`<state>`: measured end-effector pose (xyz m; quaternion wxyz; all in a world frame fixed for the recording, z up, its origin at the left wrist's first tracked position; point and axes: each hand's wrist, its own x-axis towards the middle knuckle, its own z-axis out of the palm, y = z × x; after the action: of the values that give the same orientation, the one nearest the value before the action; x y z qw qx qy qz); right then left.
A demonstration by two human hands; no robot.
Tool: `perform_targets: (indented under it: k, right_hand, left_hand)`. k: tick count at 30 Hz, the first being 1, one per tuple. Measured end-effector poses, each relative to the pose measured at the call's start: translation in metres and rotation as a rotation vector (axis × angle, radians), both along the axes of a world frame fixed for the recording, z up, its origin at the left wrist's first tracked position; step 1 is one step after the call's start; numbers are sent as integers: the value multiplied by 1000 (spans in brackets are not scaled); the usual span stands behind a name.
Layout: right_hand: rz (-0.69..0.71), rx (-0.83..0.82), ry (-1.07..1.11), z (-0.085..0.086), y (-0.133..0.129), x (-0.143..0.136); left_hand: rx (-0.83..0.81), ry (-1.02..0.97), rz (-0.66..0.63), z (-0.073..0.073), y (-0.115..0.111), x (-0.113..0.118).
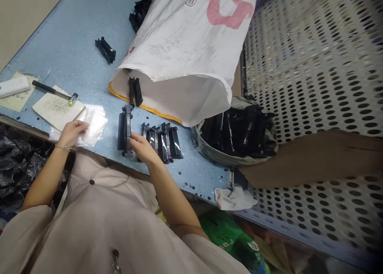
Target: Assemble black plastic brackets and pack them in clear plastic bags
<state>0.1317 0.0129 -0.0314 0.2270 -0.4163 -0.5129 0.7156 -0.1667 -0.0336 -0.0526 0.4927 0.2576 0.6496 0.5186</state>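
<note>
My left hand (pixel 72 133) is at a stack of clear plastic bags (pixel 93 126), with thumb and fingers pinched at the stack's left edge. How many bags are between the fingers I cannot tell. My right hand (pixel 144 147) grips a black plastic part (pixel 125 130) from its right side, holding it upright near the table's front edge. Just right of that hand, several similar black parts (pixel 164 142) lie in a row. Two more narrow black pieces (pixel 136 91) rest at the mouth of a white woven sack (pixel 191 46).
A round container (pixel 209 154) full of black parts stands at the right. A small hammer (pixel 56 91) lies across a pale block (pixel 56 108) scattered with tiny bits. Another black part (pixel 105 50) is farther back. A perforated metal panel (pixel 314 86) borders the blue table (pixel 74 30).
</note>
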Motion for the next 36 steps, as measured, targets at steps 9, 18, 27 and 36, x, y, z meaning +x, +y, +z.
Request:
perform_targets:
  k: [9,18,27,36]
  right_hand:
    - [26,-383,428,-19,10,-114]
    - [-81,-315,353,-26,14,-73]
    - [203,-631,348,-36,-26,-57]
    - [-121,131,28,-28,-40,-90]
  left_hand:
    - [100,146,84,4,-3,10]
    - [344,1106,-286,25,-27,-1]
    - [274,909,-397,30,-26,0]
    - [475,789,-784,46,-68,62]
